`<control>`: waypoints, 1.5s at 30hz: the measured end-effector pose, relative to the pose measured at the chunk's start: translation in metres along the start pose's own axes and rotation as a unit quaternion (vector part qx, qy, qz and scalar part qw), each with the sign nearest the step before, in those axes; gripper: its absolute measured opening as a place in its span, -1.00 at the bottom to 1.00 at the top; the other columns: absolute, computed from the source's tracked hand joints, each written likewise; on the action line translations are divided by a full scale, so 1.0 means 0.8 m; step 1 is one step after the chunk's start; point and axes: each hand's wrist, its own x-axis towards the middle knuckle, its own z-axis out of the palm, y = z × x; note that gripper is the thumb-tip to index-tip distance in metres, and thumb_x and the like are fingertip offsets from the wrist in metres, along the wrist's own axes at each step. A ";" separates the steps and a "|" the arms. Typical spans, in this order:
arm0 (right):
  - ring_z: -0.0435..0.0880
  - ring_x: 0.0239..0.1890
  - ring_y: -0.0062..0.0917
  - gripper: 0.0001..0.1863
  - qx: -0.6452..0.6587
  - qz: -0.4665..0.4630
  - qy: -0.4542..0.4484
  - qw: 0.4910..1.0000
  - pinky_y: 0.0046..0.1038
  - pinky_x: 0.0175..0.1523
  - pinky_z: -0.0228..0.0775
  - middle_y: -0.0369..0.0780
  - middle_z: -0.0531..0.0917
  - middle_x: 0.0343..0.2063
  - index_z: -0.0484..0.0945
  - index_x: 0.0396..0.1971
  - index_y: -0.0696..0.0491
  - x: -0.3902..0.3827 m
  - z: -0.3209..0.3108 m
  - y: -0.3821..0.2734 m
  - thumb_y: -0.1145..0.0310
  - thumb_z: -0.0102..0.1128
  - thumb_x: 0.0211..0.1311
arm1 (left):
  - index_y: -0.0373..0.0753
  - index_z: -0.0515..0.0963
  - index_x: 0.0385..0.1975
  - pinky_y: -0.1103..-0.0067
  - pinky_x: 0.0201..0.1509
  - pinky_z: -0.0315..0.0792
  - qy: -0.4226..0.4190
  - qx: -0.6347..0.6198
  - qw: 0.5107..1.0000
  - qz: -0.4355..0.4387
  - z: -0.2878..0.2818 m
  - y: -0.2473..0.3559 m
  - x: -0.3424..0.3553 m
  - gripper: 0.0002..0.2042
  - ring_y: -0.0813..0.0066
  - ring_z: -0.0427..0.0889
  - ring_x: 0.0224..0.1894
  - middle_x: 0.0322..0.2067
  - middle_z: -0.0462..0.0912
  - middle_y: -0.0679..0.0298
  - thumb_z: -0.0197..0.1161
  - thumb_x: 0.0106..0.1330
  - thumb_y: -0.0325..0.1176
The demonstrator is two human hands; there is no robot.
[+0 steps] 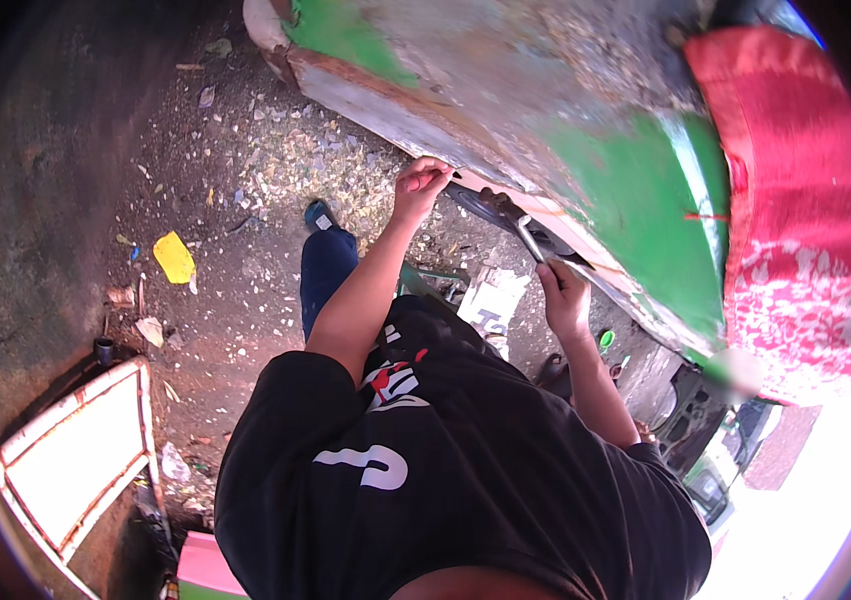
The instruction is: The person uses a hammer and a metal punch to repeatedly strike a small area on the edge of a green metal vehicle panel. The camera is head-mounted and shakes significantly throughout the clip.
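Note:
A large body panel (486, 90), patched in green, brown and bare grey, slants across the upper right, like the side of a vehicle. My left hand (424, 180) is at its pale lower edge, fingers pinched together beside a small dark spot; what they hold, if anything, is too small to name. My right hand (567, 292) grips a hammer-like tool (530, 240) with a shiny metal shaft. Its dark head points up and left, close to the panel's lower edge, and its exact shape is unclear. Behind the tool, a dark round part, perhaps a tyre (476, 203), shows partly under the edge.
Chips and scraps litter the ground (266, 150) at left, with a yellow piece (175, 258) among them. A rusty white frame (76, 460) stands at lower left, near a pink thing (208, 563). Red patterned cloth (796, 220) hangs at right. A pale sheet (494, 297) lies below the panel.

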 end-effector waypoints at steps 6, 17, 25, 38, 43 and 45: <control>0.48 -0.59 -0.52 -0.70 0.005 -0.048 -0.024 0.999 -0.46 -0.36 0.39 -0.17 0.56 -0.65 0.66 -0.20 0.18 0.056 -0.015 -0.041 0.21 0.29 0.31 | -0.37 0.51 -0.30 0.58 0.13 0.49 0.033 -0.067 0.996 0.039 -0.010 -0.018 0.026 -0.91 0.48 0.66 -0.02 -0.20 0.71 0.12 0.26 0.28 -0.65; 0.41 -0.57 -0.65 -0.67 0.012 -0.052 -0.019 0.998 -0.51 -0.40 0.34 -0.24 0.50 -0.68 0.66 -0.19 0.18 0.090 -0.020 -0.067 0.19 0.29 0.32 | -0.28 0.64 -0.16 0.71 -0.24 0.36 0.004 -0.005 1.000 -0.012 -0.022 -0.004 0.044 -0.87 0.75 0.49 -0.33 -0.20 0.72 0.34 0.27 0.36 -0.44; 0.41 -0.57 -0.64 -0.67 0.011 -0.025 -0.027 0.999 -0.49 -0.40 0.34 -0.24 0.51 -0.67 0.67 -0.20 0.18 0.079 -0.022 -0.059 0.18 0.29 0.31 | -0.27 0.66 -0.13 0.69 -0.19 0.42 -0.021 -0.004 1.000 0.003 -0.029 -0.002 0.038 -0.85 0.72 0.53 -0.30 -0.18 0.73 0.32 0.26 0.36 -0.45; 0.43 -0.55 -0.61 -0.71 -0.007 -0.001 -0.019 1.000 -0.47 -0.36 0.36 -0.21 0.52 -0.65 0.66 -0.22 0.19 0.060 -0.028 -0.047 0.23 0.27 0.31 | -0.24 0.63 -0.15 0.66 -0.13 0.50 0.022 -0.048 0.997 -0.058 -0.042 -0.001 0.035 -0.88 0.66 0.61 -0.21 -0.09 0.72 0.23 0.28 0.37 -0.42; 0.43 -0.55 -0.59 -0.71 -0.010 -0.005 -0.025 1.000 -0.47 -0.35 0.37 -0.19 0.53 -0.65 0.65 -0.26 0.20 0.059 -0.028 -0.045 0.23 0.27 0.31 | -0.22 0.63 -0.13 0.67 -0.15 0.51 0.030 -0.039 0.997 -0.063 -0.044 0.000 0.036 -0.86 0.68 0.61 -0.23 -0.09 0.72 0.26 0.29 0.37 -0.39; 0.45 -0.54 -0.59 -0.71 -0.003 -0.019 -0.026 0.999 -0.46 -0.34 0.38 -0.19 0.54 -0.64 0.65 -0.25 0.20 0.061 -0.026 -0.036 0.23 0.27 0.31 | -0.21 0.64 -0.12 0.64 -0.12 0.54 0.017 -0.007 0.996 -0.086 -0.047 0.001 0.035 -0.84 0.67 0.61 -0.22 -0.10 0.71 0.29 0.30 0.37 -0.36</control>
